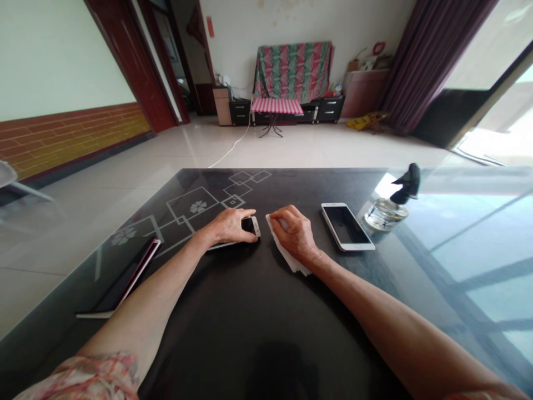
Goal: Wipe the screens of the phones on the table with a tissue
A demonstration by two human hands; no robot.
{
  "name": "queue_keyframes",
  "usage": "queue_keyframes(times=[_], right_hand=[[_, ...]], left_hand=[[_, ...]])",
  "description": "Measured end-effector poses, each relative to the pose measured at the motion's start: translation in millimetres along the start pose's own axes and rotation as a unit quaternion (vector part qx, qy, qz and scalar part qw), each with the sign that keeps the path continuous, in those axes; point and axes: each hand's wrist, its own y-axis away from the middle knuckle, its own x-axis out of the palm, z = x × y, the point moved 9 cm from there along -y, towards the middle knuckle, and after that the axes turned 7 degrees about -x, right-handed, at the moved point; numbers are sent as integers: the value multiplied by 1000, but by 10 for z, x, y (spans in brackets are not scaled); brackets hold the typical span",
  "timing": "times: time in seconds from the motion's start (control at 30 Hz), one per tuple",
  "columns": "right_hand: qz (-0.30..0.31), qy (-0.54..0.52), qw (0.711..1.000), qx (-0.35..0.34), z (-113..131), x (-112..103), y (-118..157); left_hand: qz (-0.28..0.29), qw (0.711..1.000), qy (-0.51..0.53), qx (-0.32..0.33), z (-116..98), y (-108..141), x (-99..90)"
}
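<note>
My left hand [230, 225] is closed round a smartphone [251, 224] lying on the dark table, thumb and fingers at its edges. The hand covers most of this phone; only one end and part of a long edge show. In my right hand [296, 233] is a white tissue [287, 254], pinched at its upper corner and hanging down under the palm to the tabletop. A second smartphone [347, 226], white with a dark screen, lies face up to the right of that hand. Behind it stands a clear spray bottle [387, 214] with a black trigger head.
A thin dark tablet-like device [125, 278] with a pale edge lies at the left, partly behind my left forearm. The glossy black table [233, 333] reflects window light on its right side. Beyond are a tiled floor, a small striped folding table [277, 105] and low cabinets.
</note>
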Motion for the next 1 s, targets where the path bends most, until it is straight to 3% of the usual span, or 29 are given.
queue_keyframes(times=[0.23,0.43,0.57,0.67,0.8,0.9,1.0], right_hand=[[17,12,1000,8,-26,40,20],[33,16,999,1,4,67,28],[38,19,999,-2,11,80,35],[43,21,999,-8,15,102,43],[56,29,998,-20,25,152,60],[64,38,997,-37,58,180,69],[67,44,996,-47,80,184,69]], left_hand=[[-52,987,-132,-71,-28,20,-14],[-58,971,-139,-185,321,27,-84],[-51,971,-115,-203,507,20,-183],[-26,980,-124,-156,503,54,-290],[77,984,-161,12,234,187,-241],[117,968,-221,20,194,296,-161],[97,951,-295,-3,150,383,-118]])
